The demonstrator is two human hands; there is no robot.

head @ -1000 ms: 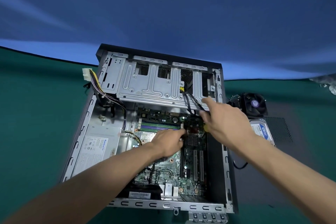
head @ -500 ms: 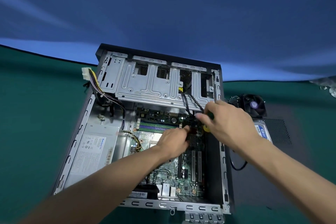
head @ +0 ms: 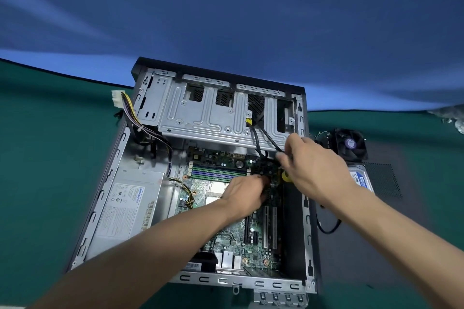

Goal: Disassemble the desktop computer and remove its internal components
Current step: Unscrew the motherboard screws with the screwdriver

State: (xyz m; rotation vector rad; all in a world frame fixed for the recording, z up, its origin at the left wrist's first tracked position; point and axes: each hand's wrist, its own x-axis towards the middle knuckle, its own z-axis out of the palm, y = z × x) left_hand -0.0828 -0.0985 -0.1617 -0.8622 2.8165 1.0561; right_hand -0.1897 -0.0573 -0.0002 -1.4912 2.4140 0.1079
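Reaching into the open computer case (head: 310,211) lying on the green bench (head: 50,158), both arms are extending forward. The right hand (head: 310,170) is pinching a black cable (head: 270,139) just beyond its fingertips, fingers curled. The left hand (head: 244,194) is resting knuckles-up on the motherboard (head: 251,241), fingertips hidden, so its grip is unclear. A fan (head: 351,144) and hard drive (head: 361,178) are lying right of the right hand.

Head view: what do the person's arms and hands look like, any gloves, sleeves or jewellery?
Both forearms are bare as far as the frame shows, with no sleeves in view. The left hand and the right hand wear no gloves. No watch, wristband or ring is visible on the parts that show. No cables or markings are on the arms themselves.
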